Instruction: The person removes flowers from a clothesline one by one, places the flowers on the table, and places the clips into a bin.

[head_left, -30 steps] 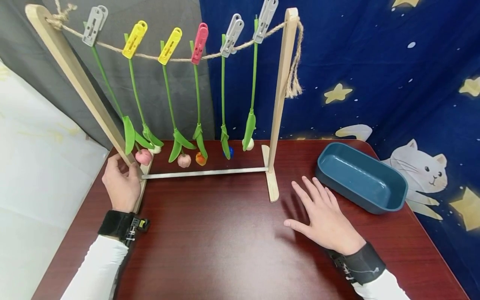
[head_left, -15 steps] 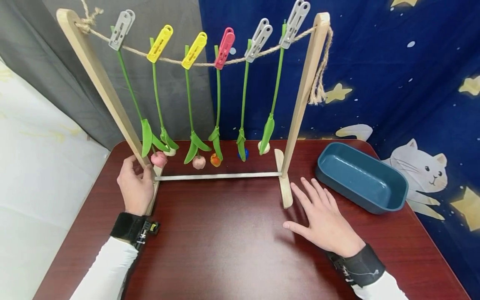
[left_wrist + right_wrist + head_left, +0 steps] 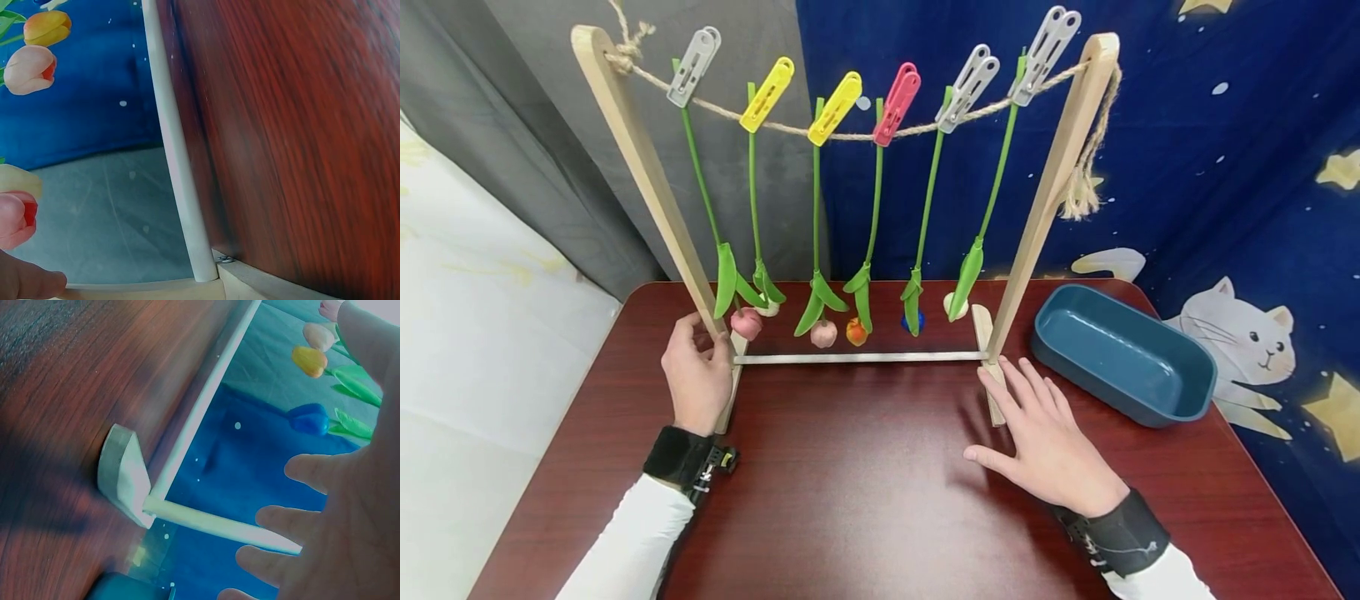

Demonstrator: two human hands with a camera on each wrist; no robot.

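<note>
A wooden rack (image 3: 658, 179) stands on the table, two posts joined by a white bottom rod (image 3: 857, 358) and a sagging twine (image 3: 850, 136). Several artificial tulips hang head down from it by clothespins, among them a pink tulip (image 3: 747, 323), an orange tulip (image 3: 857, 331) and a blue tulip (image 3: 913, 321). My left hand (image 3: 700, 375) grips the foot of the left post, thumb in front. With fingers spread, my right hand (image 3: 1048, 442) hovers beside the right foot (image 3: 992, 392) of the rack, its fingertips overlapping that foot in the head view. It holds nothing.
A blue-green rectangular bin (image 3: 1123, 354) sits at the table's right rear. Behind the rack hang a grey curtain (image 3: 737, 183) and a dark blue curtain with stars (image 3: 1187, 167). The reddish-brown table (image 3: 865, 500) reaches toward me.
The left hand has slid the whole rack to the right, and the hanging tulips swing along with it. My right hand has stayed nearly in place while the rack's right foot came up to it.
</note>
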